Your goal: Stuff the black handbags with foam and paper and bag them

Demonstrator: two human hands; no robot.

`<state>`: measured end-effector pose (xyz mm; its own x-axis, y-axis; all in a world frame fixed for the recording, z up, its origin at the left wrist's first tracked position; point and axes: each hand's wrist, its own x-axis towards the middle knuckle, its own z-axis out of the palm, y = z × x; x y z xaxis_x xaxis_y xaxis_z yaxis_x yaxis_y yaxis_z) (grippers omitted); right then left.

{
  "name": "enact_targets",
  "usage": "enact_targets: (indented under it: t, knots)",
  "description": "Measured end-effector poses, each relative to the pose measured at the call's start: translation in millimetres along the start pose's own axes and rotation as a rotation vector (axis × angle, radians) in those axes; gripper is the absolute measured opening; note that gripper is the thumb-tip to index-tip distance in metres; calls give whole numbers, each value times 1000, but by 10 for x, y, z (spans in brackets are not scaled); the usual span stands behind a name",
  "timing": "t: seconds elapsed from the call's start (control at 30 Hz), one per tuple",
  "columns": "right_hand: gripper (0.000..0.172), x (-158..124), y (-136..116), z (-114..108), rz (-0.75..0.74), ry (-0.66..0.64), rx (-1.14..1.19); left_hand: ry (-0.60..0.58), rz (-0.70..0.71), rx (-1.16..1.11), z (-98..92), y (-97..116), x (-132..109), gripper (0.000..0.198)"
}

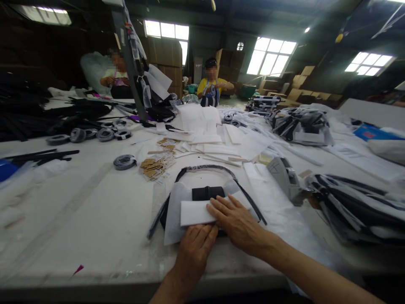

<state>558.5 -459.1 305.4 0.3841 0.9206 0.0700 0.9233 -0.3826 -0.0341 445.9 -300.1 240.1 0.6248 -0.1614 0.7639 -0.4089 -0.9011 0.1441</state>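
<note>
A black handbag [163, 218] lies on the table in front of me, its strap [209, 167] arched away at the top. A white sheet [173, 214] covers much of the bag, and a black band [207, 193] shows in the middle. Across it rests a folded piece of white foam [193, 212]. My right hand [238, 223] lies flat on the foam's right part, fingers stretched. Along the foam's near edge, my left hand [196, 247] has its fingers together and bent against it; the thumb is hidden.
Brown tags [154, 167] and a wrapped grey coil [124, 161] lie beyond the bag. A tape dispenser [286, 179] stands right, near stacked black bags [357, 207]. White foam sheets [205, 139] spread behind. Two people [212, 86] work across the table.
</note>
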Motion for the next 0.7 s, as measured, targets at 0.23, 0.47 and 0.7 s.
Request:
enact_targets:
  t: [0.23, 0.47, 0.7]
  knots:
    - [57, -62, -247, 99, 116, 60, -71, 26, -24, 17, -43, 63, -15, 23]
    - [58, -78, -398, 179, 187, 88, -40, -38, -56, 218, -149, 59, 181, 34]
    - [59, -217, -189, 126, 133, 143, 15, -174, 23, 232, -43, -121, 70, 40]
